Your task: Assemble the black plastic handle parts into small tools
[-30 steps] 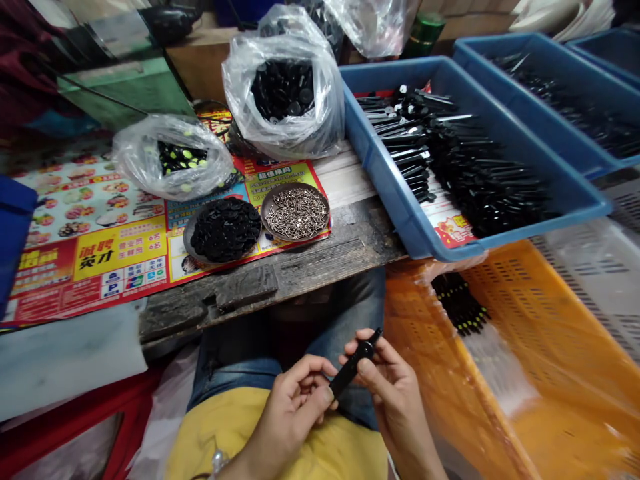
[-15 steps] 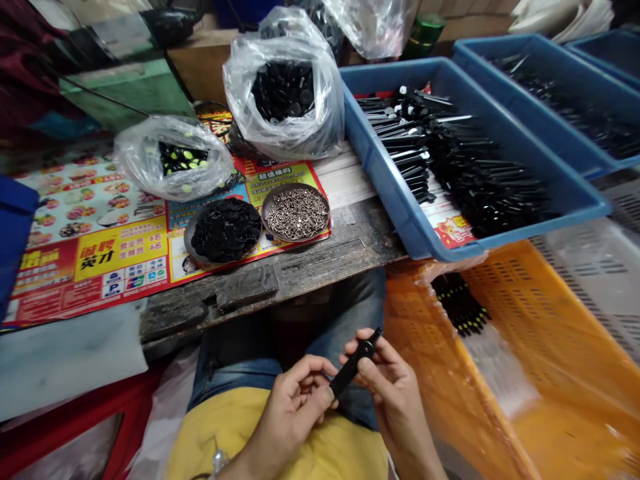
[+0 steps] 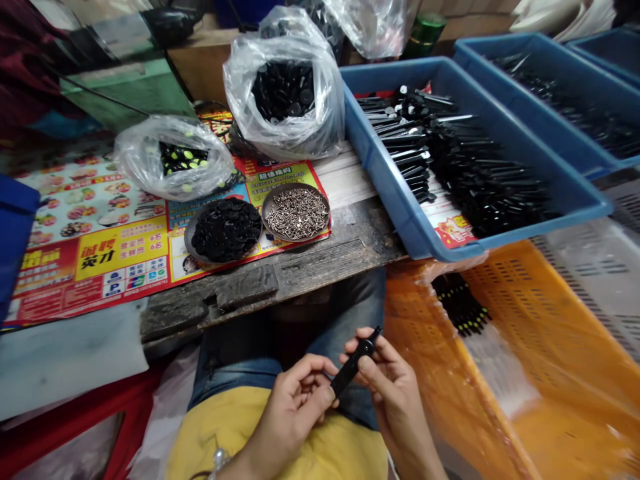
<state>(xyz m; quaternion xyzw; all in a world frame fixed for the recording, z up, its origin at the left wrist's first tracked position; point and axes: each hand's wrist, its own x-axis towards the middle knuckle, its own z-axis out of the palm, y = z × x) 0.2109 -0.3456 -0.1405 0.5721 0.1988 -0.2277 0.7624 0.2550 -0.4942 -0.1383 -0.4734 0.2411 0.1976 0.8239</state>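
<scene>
Above my lap, both hands grip one slim black plastic part [image 3: 349, 375] with a round boss near its upper end and a narrow tip. It slants up to the right. My left hand [image 3: 303, 393] pinches the lower end between thumb and fingers. Around the upper end close the thumb and fingers of my right hand [image 3: 387, 373], the thumb just beneath the boss. On the bench beyond stand a dish of small black parts [image 3: 226, 229] and a dish of metal screws [image 3: 296, 211].
Plastic bags hold round black caps [image 3: 284, 90] and black-and-green pieces [image 3: 184, 157]. At right, a blue tray [image 3: 400, 213] carries many long black parts. Below it, an orange crate [image 3: 560, 320] contains black parts with yellow-green dots. The worn bench edge [image 3: 300, 273] lies ahead of my lap.
</scene>
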